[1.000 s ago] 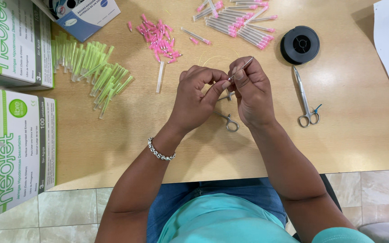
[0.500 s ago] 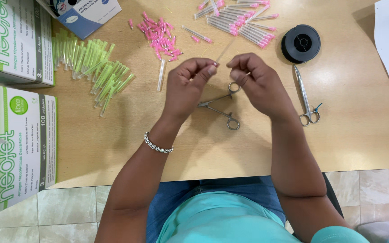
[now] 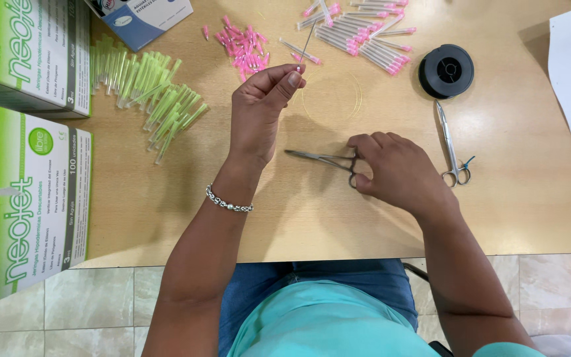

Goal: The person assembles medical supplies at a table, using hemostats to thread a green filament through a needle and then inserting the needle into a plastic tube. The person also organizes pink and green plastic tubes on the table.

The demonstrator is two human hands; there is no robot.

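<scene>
1. Wooden table (image 3: 166,218) seen from above, with a seated person's two bare hands over it.
2. Left hand (image 3: 259,112) is raised, fingertips pinching a thin needle (image 3: 306,45) that points toward 12 o'clock.
3. Right hand (image 3: 398,172) rests at 3 o'clock of the left, fingers closed on the ring handles of steel forceps (image 3: 322,158) lying flat.
4. Green capped needles (image 3: 153,92) lie at 10 o'clock; pink caps (image 3: 242,46) at 12; black wire spool (image 3: 446,71) at 2.
</scene>
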